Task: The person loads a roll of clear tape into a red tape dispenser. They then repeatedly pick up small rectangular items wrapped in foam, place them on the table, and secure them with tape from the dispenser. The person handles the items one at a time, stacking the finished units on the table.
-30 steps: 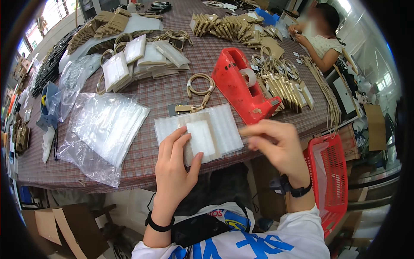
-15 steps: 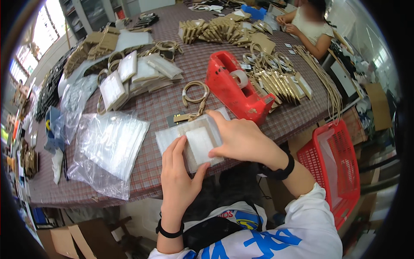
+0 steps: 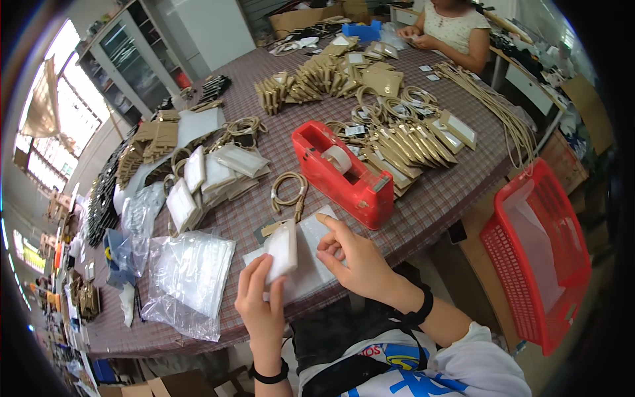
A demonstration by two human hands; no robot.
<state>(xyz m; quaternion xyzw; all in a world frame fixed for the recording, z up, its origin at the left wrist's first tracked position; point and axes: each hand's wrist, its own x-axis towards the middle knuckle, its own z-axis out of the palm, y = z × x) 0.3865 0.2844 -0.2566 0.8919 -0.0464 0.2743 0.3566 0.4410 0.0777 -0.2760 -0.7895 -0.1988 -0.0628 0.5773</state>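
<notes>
In my left hand (image 3: 261, 298) is a flat packet (image 3: 282, 248) wrapped in whitish translucent sheet, pinched between thumb and fingers and tilted up on edge. A beige cord loop (image 3: 289, 190) runs from its far end onto the tablecloth. Under the packet lies a translucent white sheet (image 3: 314, 241). My right hand (image 3: 360, 261) hovers over the right part of that sheet, apart from the packet, index finger stretched forward and the other fingers bent. I see nothing in it. Just beyond stands a red tape dispenser (image 3: 344, 175) with a roll of clear tape.
Clear plastic bags (image 3: 188, 278) lie at left, below a heap of wrapped packets (image 3: 218, 175). Gold-beige pouches (image 3: 410, 149) with cords are stacked behind the dispenser. A red basket (image 3: 539, 251) stands right of the table. Another person (image 3: 456, 33) sits at the far right.
The packet, flat on the sheet under both hands before, is now tilted up in my left hand. My right hand has come off it to the right. The whole view has shifted.
</notes>
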